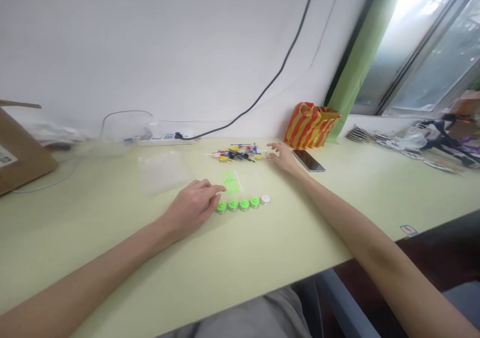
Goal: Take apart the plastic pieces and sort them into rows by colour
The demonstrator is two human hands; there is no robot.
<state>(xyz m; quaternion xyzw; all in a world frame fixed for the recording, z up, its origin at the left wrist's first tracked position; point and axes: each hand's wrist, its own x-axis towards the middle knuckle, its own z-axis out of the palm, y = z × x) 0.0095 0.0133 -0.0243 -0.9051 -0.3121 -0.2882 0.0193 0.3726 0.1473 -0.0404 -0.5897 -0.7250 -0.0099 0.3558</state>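
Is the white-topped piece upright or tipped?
Upright: the white-topped piece has its white top facing up, like the green-topped pieces beside it.

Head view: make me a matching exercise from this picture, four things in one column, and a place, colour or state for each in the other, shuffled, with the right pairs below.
Things
1. Carrier bag
2. Phone
3. White-topped round piece
4. Bright green strips

Descriptions
A. At the right end of the row of round pieces
B. Striped red and yellow
C. Between the mixed-colour pile and the row
D. Lying flat, screen dark

Right pairs: 1-B, 2-D, 3-A, 4-C
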